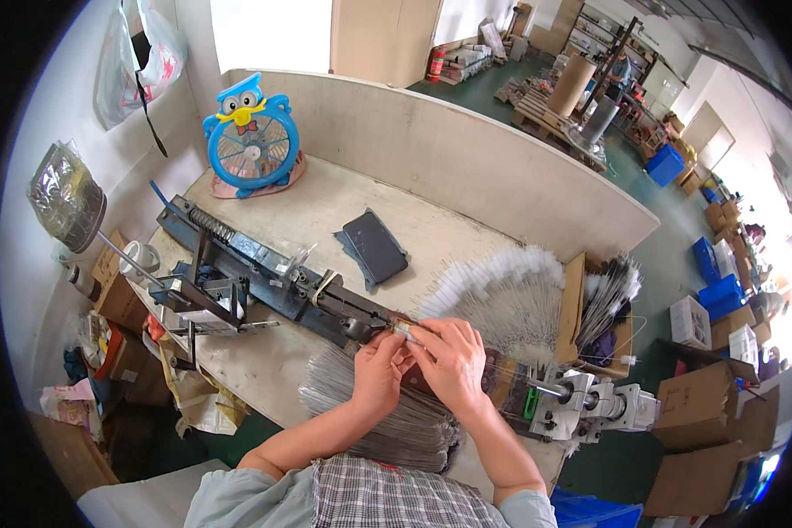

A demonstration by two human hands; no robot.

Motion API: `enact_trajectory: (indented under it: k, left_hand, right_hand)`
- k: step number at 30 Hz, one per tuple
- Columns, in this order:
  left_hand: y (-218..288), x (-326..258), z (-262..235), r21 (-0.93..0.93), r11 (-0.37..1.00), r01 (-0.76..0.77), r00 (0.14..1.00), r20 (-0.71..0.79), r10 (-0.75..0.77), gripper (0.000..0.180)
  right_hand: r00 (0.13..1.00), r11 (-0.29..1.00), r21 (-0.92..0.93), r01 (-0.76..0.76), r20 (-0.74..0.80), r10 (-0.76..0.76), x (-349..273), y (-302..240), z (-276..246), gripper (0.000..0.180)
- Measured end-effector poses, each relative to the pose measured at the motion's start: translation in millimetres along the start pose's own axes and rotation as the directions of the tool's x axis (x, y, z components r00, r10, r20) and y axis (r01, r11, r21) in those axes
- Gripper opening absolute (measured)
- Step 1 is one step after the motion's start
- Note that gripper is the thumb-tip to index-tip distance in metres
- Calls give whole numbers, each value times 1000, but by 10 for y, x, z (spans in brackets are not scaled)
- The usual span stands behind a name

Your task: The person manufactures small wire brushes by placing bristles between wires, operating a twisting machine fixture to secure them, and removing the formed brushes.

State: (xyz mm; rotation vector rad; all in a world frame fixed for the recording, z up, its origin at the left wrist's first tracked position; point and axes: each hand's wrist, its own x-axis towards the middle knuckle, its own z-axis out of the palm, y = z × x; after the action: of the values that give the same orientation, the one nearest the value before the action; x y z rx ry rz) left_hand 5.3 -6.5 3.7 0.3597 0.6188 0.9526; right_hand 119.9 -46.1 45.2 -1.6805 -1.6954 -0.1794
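Note:
My left hand (381, 371) and my right hand (453, 359) meet over the middle of a long dark metal bench machine (264, 268). The fingers of both are closed together around a small pale, shiny piece (404, 331) at the machine's bed; its kind is too small to make out. Under my forearms lies a thick bundle of thin grey wires (418, 433). Beyond my right hand, a fan-shaped heap of thin wires with white tips (502, 286) spreads over the table. A silver clamp-like mechanism with a shaft (581, 400) stands at the machine's right end.
A blue owl-shaped fan (253, 150) stands at the back left; a dark phone-like slab (374, 247) lies mid-table. A cardboard box (574, 308) holds more wires at right. A low partition (466, 132) borders the table's back. Cartons (697, 409) and blue bins stand on the floor at right.

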Motion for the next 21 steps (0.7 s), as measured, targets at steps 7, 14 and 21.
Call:
enact_trajectory:
  k: [7, 14, 21]
  left_hand:
    - [-16, 15, -35, 10, 1000, 4, 1000, 24, -4, 10]
    - [6, 24, -2, -34, 998, 49, 999, -15, -49, 21]
    - [92, -25, 6, 20, 996, 82, 994, 69, -84, 46]
  right_hand:
    - [999, 999, 25, 27, -40, -26, 24, -16, 29, 20]
    - [1000, 1000, 21, 5, -21, -5, 47, 15, 8, 21]
    - [995, 995, -70, -77, 57, 81, 31, -80, -278, 21]
